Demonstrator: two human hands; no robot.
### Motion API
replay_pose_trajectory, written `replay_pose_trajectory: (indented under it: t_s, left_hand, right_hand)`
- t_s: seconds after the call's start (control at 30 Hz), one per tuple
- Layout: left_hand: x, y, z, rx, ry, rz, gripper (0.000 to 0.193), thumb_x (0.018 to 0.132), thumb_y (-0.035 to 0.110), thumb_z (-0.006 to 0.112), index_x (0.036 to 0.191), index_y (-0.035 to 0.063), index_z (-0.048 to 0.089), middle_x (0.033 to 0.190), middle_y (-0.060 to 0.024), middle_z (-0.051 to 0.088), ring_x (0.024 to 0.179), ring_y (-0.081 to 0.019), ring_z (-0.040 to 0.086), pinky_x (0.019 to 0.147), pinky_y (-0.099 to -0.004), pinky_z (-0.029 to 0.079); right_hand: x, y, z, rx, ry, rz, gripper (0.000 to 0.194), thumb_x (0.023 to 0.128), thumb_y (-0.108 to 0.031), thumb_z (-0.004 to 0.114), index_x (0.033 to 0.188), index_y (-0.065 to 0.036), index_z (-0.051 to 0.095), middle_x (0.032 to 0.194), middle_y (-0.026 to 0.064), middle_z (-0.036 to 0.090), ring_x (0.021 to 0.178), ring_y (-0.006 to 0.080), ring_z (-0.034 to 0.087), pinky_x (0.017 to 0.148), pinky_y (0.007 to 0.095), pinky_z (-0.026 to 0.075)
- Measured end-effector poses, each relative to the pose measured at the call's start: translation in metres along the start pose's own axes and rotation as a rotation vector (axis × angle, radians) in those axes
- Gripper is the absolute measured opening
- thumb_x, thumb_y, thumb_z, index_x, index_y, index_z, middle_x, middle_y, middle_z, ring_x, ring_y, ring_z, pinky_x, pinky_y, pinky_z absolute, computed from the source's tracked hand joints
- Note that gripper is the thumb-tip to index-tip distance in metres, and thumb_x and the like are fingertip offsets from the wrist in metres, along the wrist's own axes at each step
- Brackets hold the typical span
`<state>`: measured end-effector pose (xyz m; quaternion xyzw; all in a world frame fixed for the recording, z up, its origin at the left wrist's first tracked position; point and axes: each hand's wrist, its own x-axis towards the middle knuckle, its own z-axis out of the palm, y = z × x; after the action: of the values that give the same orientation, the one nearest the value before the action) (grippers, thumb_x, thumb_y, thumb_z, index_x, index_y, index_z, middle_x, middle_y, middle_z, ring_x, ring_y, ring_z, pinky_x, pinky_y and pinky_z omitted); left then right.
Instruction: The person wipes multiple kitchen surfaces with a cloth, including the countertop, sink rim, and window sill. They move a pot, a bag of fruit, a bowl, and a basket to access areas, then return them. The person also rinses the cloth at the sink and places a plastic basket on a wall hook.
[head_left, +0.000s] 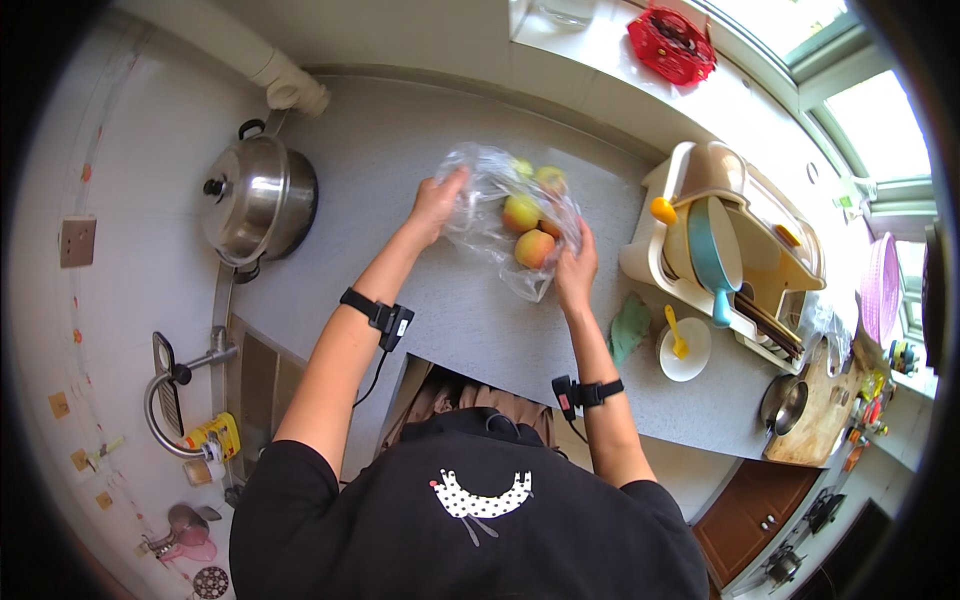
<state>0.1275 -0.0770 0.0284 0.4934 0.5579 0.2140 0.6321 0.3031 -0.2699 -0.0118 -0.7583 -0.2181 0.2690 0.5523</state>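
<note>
Over the grey countertop, a clear plastic bag (480, 195) is stretched between my two hands. My left hand (439, 201) grips its left edge, with the thumb and fingers pinched on the film. At the bag's right edge, my right hand (576, 268) holds the plastic. Several yellow-red fruits, which look like peaches or apples, lie in or under the film, nearer my right hand; the lowest fruit (534, 249) is the plainest to see. The film and glare partly hide the upper ones, such as the greenish fruit (551, 178).
A lidded steel pot (259, 199) stands at the left, above the sink (251, 375) and faucet. At the right are a dish rack (652, 247) holding a blue pan (712, 247), a green cloth (630, 328), a white bowl (686, 360) with a yellow spoon, and a wooden cutting board (814, 412).
</note>
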Motion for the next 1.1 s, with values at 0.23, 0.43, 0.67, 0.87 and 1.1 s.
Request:
replay_pose_trajectory:
  t_s: [0.23, 0.43, 0.67, 0.87, 1.1]
  left_hand:
    - [-0.028, -0.044, -0.154, -0.474, 0.303, -0.044, 0.047, 0.093, 0.046, 0.072, 0.112, 0.0031, 0.067, 0.101, -0.0048, 0.068, 0.09, -0.0159, 0.064, 0.079, -0.0335, 0.053]
    - [-0.061, -0.072, -0.238, -0.57, 0.477, -0.034, 0.051, 0.092, 0.045, 0.074, 0.121, 0.0038, 0.064, 0.112, -0.0048, 0.067, 0.1, -0.0175, 0.065, 0.088, -0.0348, 0.054]
    - [-0.101, -0.081, -0.258, -0.558, 0.409, 0.114, 0.047, 0.093, 0.047, 0.073, 0.112, 0.0051, 0.066, 0.099, -0.0002, 0.066, 0.087, -0.0101, 0.061, 0.077, -0.0306, 0.052]
    - [-0.12, -0.102, -0.265, -0.429, 0.447, -0.04, 0.045, 0.094, 0.05, 0.07, 0.107, 0.0075, 0.066, 0.093, 0.0015, 0.064, 0.079, -0.0092, 0.059, 0.068, -0.0289, 0.049]
    - [-0.146, -0.116, -0.269, 0.251, 0.595, 0.033, 0.067, 0.089, 0.051, 0.073, 0.128, -0.0003, 0.055, 0.115, -0.0112, 0.061, 0.097, -0.0215, 0.06, 0.08, -0.037, 0.05]
  right_hand:
    - [0.028, -0.036, 0.149, -0.045, -0.413, -0.14, 0.046, 0.081, 0.005, 0.051, 0.124, 0.0, 0.067, 0.108, 0.0179, 0.074, 0.087, 0.0264, 0.074, 0.079, 0.038, 0.058]
    - [0.024, -0.053, 0.272, -0.188, -0.601, -0.252, 0.037, 0.077, -0.004, 0.066, 0.113, 0.0, 0.073, 0.093, 0.0193, 0.076, 0.086, 0.024, 0.075, 0.077, 0.0357, 0.058]
    - [0.009, -0.078, 0.299, -0.033, -0.63, -0.063, 0.062, 0.086, -0.018, 0.071, 0.142, 0.002, 0.055, 0.136, 0.0217, 0.062, 0.118, 0.0284, 0.064, 0.097, 0.0355, 0.052]
    - [-0.007, -0.08, 0.195, 0.035, -0.498, -0.122, 0.056, 0.091, -0.017, 0.068, 0.142, -0.001, 0.054, 0.139, 0.0205, 0.06, 0.119, 0.0282, 0.063, 0.099, 0.0384, 0.051]
    - [-0.076, 0.002, -0.02, -0.595, 0.052, -0.558, 0.033, 0.088, -0.004, 0.064, 0.12, -0.001, 0.064, 0.121, 0.019, 0.066, 0.115, 0.0373, 0.059, 0.1, 0.0467, 0.046]
